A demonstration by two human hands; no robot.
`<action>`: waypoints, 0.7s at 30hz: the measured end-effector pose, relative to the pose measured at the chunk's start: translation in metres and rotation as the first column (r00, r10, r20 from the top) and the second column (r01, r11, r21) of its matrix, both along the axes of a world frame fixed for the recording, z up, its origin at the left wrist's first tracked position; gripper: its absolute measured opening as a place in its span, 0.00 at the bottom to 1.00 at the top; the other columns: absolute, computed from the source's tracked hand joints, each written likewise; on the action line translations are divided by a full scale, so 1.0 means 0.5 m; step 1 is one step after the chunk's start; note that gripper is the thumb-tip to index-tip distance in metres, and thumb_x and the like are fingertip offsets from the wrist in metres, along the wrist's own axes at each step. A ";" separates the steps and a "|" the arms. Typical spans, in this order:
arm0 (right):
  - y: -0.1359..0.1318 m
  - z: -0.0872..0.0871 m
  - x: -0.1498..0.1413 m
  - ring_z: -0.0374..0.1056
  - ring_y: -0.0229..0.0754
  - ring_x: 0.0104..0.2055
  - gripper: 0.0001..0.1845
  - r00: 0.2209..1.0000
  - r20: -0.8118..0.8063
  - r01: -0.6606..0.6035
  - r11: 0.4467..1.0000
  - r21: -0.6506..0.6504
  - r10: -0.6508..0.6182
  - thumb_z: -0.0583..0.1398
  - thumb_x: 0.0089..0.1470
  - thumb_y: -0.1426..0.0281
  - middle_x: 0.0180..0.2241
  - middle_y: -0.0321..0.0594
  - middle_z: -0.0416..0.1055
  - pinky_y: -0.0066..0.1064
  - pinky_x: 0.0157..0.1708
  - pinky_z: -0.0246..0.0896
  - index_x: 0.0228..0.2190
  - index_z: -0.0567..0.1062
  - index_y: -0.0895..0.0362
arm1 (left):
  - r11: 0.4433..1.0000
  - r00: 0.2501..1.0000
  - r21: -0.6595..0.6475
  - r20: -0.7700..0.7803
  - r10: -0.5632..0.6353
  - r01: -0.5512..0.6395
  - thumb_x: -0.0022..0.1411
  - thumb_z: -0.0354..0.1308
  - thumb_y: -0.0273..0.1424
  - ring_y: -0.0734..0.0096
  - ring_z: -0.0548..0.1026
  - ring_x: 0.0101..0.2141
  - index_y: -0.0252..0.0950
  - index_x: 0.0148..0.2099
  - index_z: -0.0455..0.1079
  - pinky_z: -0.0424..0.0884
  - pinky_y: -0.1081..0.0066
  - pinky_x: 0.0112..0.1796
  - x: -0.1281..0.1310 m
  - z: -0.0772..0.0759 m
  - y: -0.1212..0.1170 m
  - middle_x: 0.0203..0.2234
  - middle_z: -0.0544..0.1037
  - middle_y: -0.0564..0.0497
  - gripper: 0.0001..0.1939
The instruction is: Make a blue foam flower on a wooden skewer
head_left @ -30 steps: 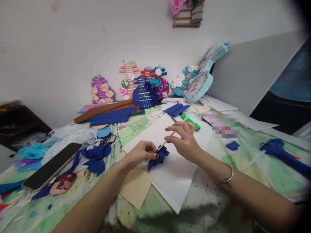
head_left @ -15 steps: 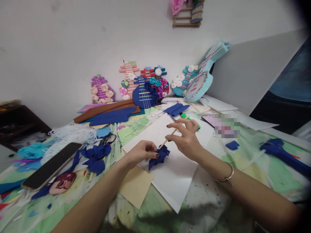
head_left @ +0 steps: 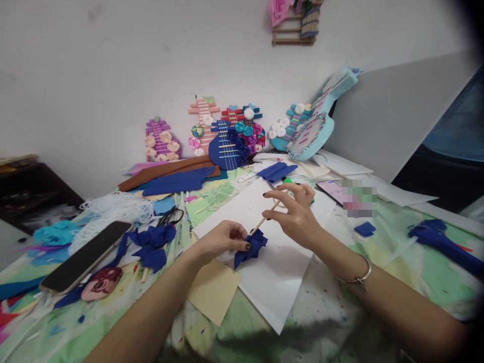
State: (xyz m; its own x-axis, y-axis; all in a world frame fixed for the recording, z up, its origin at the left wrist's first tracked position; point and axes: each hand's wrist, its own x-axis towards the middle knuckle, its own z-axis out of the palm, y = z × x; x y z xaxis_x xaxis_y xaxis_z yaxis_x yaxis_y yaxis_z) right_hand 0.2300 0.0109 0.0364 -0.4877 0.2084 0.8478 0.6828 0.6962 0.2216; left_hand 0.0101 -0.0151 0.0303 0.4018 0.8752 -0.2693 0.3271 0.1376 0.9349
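My left hand [head_left: 223,242] is closed, pinching a folded dark blue crepe paper piece [head_left: 254,248] between thumb and fingers. A thin wooden stick [head_left: 260,222] slants down into the top of that blue piece. Its upper part is between the thumb and fingers of my right hand [head_left: 295,214], which wears a bracelet at the wrist. Both hands are over white paper sheets [head_left: 280,282], with a tan paper square [head_left: 215,292] beside my left wrist.
To the left lie a dark phone [head_left: 86,257], white string [head_left: 117,212] and blue crepe scraps [head_left: 153,254]. On the right are a lit phone [head_left: 333,190], a small blue square [head_left: 365,229] and a blue roll [head_left: 449,247]. Decorated instrument-shaped crafts [head_left: 223,151] lean against the wall.
The camera view has shifted slightly, so everything appears a little to the right. Both hands keep nearly the same pose on the stick and the blue crepe paper.
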 end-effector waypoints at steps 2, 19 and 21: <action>0.009 0.006 0.012 0.57 0.47 0.52 0.14 0.999 -0.036 0.035 0.999 0.006 -0.035 0.57 0.56 0.78 0.45 0.34 0.70 0.44 0.47 0.42 0.27 0.77 0.49 | 1.000 1.000 0.000 -0.006 0.003 -0.003 0.41 0.66 0.31 0.79 0.64 0.21 0.32 0.28 0.68 0.55 0.76 0.24 -0.001 0.000 0.001 0.19 0.70 0.55 0.13; 0.021 -0.002 0.005 0.57 0.35 0.24 0.09 0.972 -0.219 -0.218 0.651 -0.727 0.081 0.56 0.55 0.70 0.20 0.33 0.63 0.27 0.26 0.48 0.25 0.70 0.58 | 0.961 0.949 0.261 -0.314 -0.011 0.097 0.44 0.65 0.40 0.74 0.67 0.22 0.34 0.27 0.68 0.60 0.76 0.23 -0.010 0.009 -0.001 0.20 0.71 0.53 0.15; 0.018 0.000 0.004 0.55 0.33 0.23 0.09 0.968 -0.231 -0.243 0.600 -0.762 0.099 0.59 0.54 0.67 0.19 0.32 0.61 0.26 0.25 0.47 0.25 0.72 0.59 | 0.951 0.908 0.185 -0.388 -0.160 0.247 0.41 0.67 0.37 0.73 0.68 0.22 0.35 0.28 0.69 0.60 0.76 0.23 -0.013 0.021 -0.011 0.19 0.72 0.54 0.14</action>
State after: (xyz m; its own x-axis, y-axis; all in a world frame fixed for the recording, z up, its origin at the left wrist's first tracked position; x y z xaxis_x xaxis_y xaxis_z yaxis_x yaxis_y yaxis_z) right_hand 0.2318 0.0200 0.0364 -0.4694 0.7496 0.4667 0.5056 0.6615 -0.5539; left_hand 0.0036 -0.0207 0.0410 0.4895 0.8391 -0.2373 0.6479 -0.1679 0.7430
